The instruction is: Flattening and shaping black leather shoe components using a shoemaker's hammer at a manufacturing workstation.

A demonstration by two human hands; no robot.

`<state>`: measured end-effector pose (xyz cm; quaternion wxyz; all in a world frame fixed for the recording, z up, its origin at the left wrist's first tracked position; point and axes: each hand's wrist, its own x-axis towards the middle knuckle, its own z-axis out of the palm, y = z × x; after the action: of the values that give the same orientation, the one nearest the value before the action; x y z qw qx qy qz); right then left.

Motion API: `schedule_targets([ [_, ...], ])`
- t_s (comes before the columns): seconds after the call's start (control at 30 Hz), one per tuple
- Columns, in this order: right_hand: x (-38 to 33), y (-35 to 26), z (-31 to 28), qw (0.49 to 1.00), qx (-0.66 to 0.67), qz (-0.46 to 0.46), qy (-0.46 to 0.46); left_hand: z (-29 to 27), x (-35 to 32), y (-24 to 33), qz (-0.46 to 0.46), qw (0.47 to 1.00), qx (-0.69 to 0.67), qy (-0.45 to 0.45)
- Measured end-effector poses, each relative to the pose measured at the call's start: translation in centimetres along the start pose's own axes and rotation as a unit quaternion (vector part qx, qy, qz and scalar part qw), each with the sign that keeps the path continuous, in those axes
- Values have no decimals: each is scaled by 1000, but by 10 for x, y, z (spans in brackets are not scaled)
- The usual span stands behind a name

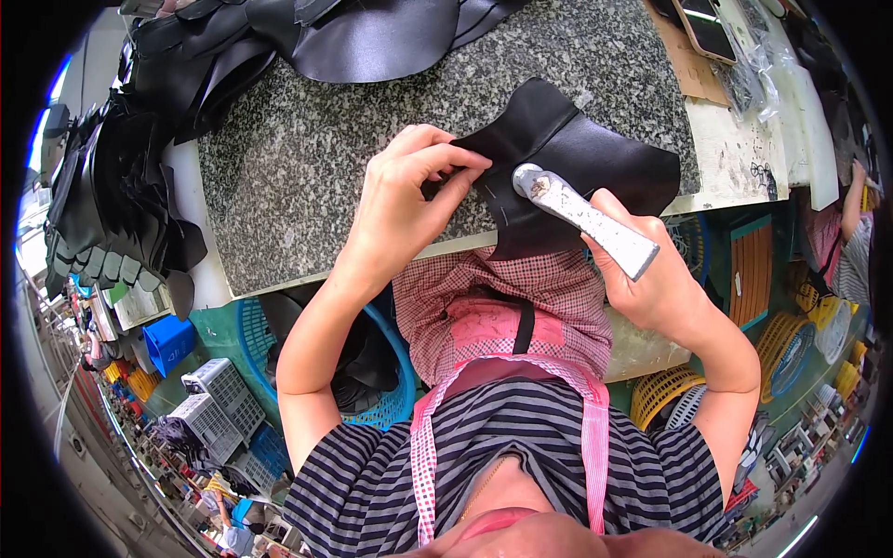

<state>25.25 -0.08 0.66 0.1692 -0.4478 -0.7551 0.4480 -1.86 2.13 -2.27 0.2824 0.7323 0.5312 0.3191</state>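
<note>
A black leather piece with a seam across it lies at the front right of the speckled stone slab, its near corner hanging over the edge toward my lap. My left hand pinches the left edge of this leather between thumb and fingers. My right hand is closed round a hammer with a worn, whitish metal head. The hammer's round face rests on or just above the leather beside the seam, close to my left fingertips; I cannot tell whether it touches. My right palm hides the handle.
Black leather pieces are heaped along the slab's back edge, and more hang at the left. A phone and clear plastic lie at the back right. Below the table stand a blue basket and a yellow basket.
</note>
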Motion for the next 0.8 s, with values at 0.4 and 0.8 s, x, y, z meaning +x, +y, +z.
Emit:
schedule_targets([
  [0.4,9,-9,-22,999,-37,-1,-25,-7,6,4,-16,999,-16,-46],
  [0.8,23,-24,-23,993,-85,-65,52,-5,2,1,-17,999,-11,-32],
])
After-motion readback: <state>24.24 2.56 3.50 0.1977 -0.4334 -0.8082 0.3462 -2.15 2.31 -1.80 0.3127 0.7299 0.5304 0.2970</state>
